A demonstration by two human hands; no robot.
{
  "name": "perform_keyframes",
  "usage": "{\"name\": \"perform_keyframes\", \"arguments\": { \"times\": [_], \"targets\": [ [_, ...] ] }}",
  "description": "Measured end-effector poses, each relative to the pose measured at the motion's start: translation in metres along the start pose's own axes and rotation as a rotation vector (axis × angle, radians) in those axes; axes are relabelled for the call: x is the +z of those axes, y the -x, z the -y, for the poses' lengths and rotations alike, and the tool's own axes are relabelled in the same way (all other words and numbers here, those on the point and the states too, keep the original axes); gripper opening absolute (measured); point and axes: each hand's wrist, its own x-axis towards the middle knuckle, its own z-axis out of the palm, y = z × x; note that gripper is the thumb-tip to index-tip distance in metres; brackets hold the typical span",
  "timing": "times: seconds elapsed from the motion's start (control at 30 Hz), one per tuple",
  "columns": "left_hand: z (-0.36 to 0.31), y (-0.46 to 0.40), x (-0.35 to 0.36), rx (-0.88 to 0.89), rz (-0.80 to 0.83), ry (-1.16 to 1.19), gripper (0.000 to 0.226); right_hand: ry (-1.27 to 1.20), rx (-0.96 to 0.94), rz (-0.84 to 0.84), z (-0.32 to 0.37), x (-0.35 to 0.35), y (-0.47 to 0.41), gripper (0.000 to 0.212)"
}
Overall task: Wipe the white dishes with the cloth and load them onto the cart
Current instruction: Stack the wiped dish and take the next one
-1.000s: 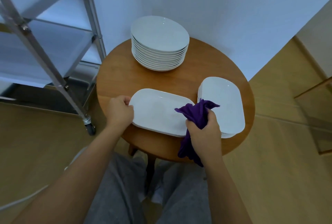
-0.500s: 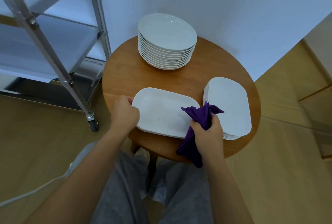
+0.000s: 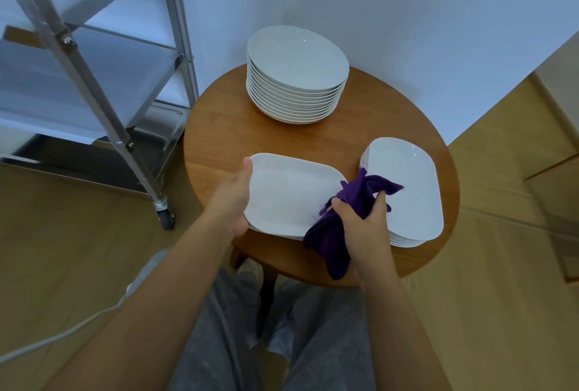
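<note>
A tall metal cart (image 3: 94, 83) is seen on the left, with flat shelves and a small wheel on the wood floor. Beside it, a round brown table (image 3: 225, 140) is set close to a white wall (image 3: 376, 14). At the back of the table, a stack of round plates (image 3: 296, 77) is piled up. On the right side of the table, a second stack of dishes (image 3: 407, 190) with soft corners is kept. At the front of the table, one dish (image 3: 288, 193) is held, just beside that stack. Its left edge is gripped by the left hand (image 3: 233, 202), with the thumb laid on top of the rim. A purple cloth (image 3: 344, 221) is bunched up and squeezed in the right hand (image 3: 363, 221), at the right end of the dish. One end of the cloth is left hanging down over the table edge. The two hands are kept apart, one at each end of the dish. Grey trousers (image 3: 313, 343) are seen below the table.
</note>
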Motion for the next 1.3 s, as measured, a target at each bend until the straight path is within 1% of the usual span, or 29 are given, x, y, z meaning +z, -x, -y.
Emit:
{"name": "perform_keyframes", "arguments": {
  "times": [0.1, 0.2, 0.27, 0.33, 0.4, 0.47, 0.57, 0.63, 0.67, 0.7, 0.73, 0.83, 0.9, 0.97, 1.07, 1.17, 1.23, 1.3],
  "targets": [
    [0.006, 0.005, -0.005, 0.085, -0.008, 0.021, 0.032, 0.036, -0.037, -0.025, 0.005, 0.002, -0.001, 0.087],
    [0.013, 0.012, -0.006, 0.131, 0.072, 0.105, 0.032, 0.205, -0.168, -0.112, 0.013, 0.010, -0.001, 0.077],
    [0.017, 0.017, -0.003, 0.184, 0.103, 0.103, 0.031, 0.337, -0.277, -0.117, 0.018, 0.018, -0.002, 0.069],
    [0.016, 0.023, -0.002, 0.217, 0.113, 0.091, 0.030, 0.447, -0.344, -0.056, 0.022, 0.025, -0.005, 0.064],
    [0.013, 0.027, -0.005, 0.220, 0.145, 0.089, 0.031, 0.502, -0.360, 0.056, 0.024, 0.029, -0.005, 0.063],
    [0.010, 0.030, -0.010, 0.238, 0.173, 0.070, 0.031, 0.505, -0.367, 0.177, 0.025, 0.033, -0.001, 0.065],
    [0.009, 0.036, -0.014, 0.276, 0.185, 0.062, 0.035, 0.429, -0.411, 0.360, 0.025, 0.044, 0.018, 0.065],
    [0.011, 0.044, -0.017, 0.279, 0.190, 0.095, 0.043, 0.432, -0.516, 0.440, 0.026, 0.056, 0.037, 0.063],
    [0.014, 0.050, -0.015, 0.241, 0.195, 0.154, 0.046, 0.456, -0.589, 0.450, 0.026, 0.063, 0.046, 0.061],
    [0.015, 0.056, -0.013, 0.208, 0.177, 0.232, 0.048, 0.483, -0.657, 0.452, 0.026, 0.070, 0.054, 0.060],
    [0.018, 0.061, -0.011, 0.214, 0.147, 0.298, 0.049, 0.501, -0.705, 0.453, 0.027, 0.075, 0.061, 0.059],
    [0.020, 0.072, -0.006, 0.339, 0.054, 0.342, 0.052, 0.490, -0.754, 0.464, 0.034, 0.080, 0.071, 0.056],
    [0.015, 0.074, -0.011, 0.284, 0.025, 0.426, 0.051, 0.512, -0.811, 0.466, 0.036, 0.075, 0.074, 0.054],
    [0.013, 0.070, -0.022, 0.207, 0.069, 0.498, 0.054, 0.550, -0.892, 0.455, 0.033, 0.065, 0.078, 0.056],
    [0.011, 0.072, -0.025, 0.138, 0.180, 0.513, 0.048, 0.636, -1.009, 0.420, 0.022, 0.043, 0.079, 0.064],
    [0.010, 0.077, -0.022, 0.138, 0.277, 0.526, 0.040, 0.771, -1.093, 0.369, 0.012, 0.019, 0.076, 0.073],
    [0.009, 0.079, -0.021, 0.137, 0.337, 0.536, 0.040, 0.892, -1.183, 0.299, 0.008, 0.006, 0.071, 0.079],
    [0.007, 0.083, -0.021, 0.117, 0.399, 0.497, 0.043, 0.966, -1.247, 0.243, 0.004, -0.008, 0.065, 0.084]
  ]
}}
